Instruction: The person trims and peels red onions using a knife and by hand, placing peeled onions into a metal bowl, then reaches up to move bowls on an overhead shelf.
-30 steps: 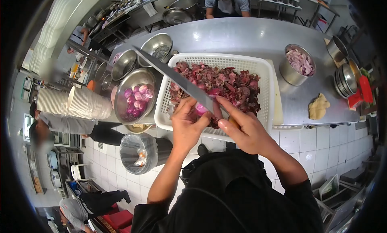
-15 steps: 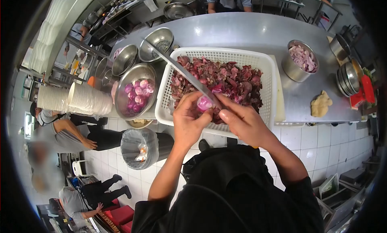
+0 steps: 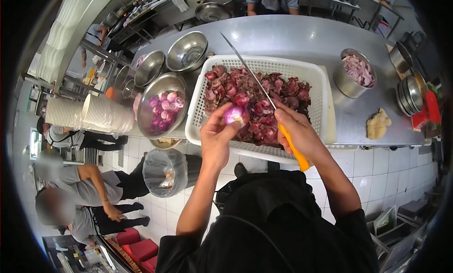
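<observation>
Between the fingers and thumb of my left hand (image 3: 216,136) is a shiny purple peeled onion (image 3: 235,114) with a pale end. My right hand (image 3: 300,134) grips the orange handle of a long knife (image 3: 248,68), its blade pointing up and away to the left, apart from the onion. Below both hands sits a white perforated plastic basket (image 3: 319,105), full of red onions and loose dark skins (image 3: 283,87). To the left, a steel bowl (image 3: 184,91) holds several peeled purple onions (image 3: 166,108).
More steel bowls (image 3: 187,51) stand at the back left. On the right are a steel pot (image 3: 353,84) of cut onion, a crumpled cloth (image 3: 379,124) and stacked bowls. A lined bin (image 3: 165,173) is below the table's edge. Several people stand at left; another (image 3: 272,1) is across the table.
The knife has come away from the onion and swung upright, its orange handle now showing. My hands have moved apart, and the onion is turned in my left fingers. People at left have shifted.
</observation>
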The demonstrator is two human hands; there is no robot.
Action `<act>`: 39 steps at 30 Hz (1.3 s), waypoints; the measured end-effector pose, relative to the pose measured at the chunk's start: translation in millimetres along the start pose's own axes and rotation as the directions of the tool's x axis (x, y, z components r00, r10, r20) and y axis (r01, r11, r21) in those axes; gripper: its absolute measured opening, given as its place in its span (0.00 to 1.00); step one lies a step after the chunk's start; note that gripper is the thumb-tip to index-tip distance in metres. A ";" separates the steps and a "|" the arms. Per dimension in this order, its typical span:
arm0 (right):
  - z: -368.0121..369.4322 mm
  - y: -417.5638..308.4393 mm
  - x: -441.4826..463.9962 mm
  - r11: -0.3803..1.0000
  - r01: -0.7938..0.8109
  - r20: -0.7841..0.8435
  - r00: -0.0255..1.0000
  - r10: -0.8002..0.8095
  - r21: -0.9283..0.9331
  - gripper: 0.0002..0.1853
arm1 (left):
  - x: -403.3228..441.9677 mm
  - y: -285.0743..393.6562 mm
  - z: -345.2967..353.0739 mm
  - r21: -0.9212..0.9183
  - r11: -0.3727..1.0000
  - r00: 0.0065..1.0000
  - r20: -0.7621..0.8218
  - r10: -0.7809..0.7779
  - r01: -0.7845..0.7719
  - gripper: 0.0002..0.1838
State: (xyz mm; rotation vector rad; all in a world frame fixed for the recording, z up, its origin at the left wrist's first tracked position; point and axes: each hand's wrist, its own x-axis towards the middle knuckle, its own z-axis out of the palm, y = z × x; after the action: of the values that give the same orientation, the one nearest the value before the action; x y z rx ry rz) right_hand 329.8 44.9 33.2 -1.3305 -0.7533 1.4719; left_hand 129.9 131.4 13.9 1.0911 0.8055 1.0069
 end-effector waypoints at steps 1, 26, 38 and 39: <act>-0.7 -3.1 -0.6 0.999 -0.038 0.017 0.999 0.038 0.019 0.30 | 0.0 0.0 0.2 0.006 1.000 1.000 -0.002 -0.004 0.004 0.25; 10.9 2.6 0.5 0.997 0.019 0.141 0.990 -0.029 0.069 0.22 | 0.0 2.1 17.8 -0.133 0.989 0.998 -0.013 -0.068 0.066 0.18; -4.1 7.2 -2.3 0.860 -0.282 0.472 0.880 0.056 0.425 0.36 | 1.6 -1.3 15.4 -0.051 0.998 0.999 0.027 -0.041 0.043 0.16; -4.0 7.2 -2.2 0.867 -0.275 0.460 0.886 0.061 0.415 0.36 | 1.9 -2.4 14.9 -0.027 0.999 0.999 0.036 -0.033 0.034 0.16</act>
State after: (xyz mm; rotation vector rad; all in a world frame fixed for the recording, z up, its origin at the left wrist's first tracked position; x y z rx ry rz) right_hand 331.7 39.8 26.6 -0.7126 -0.5007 1.9841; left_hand 144.7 128.0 15.7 1.0658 0.7775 0.9652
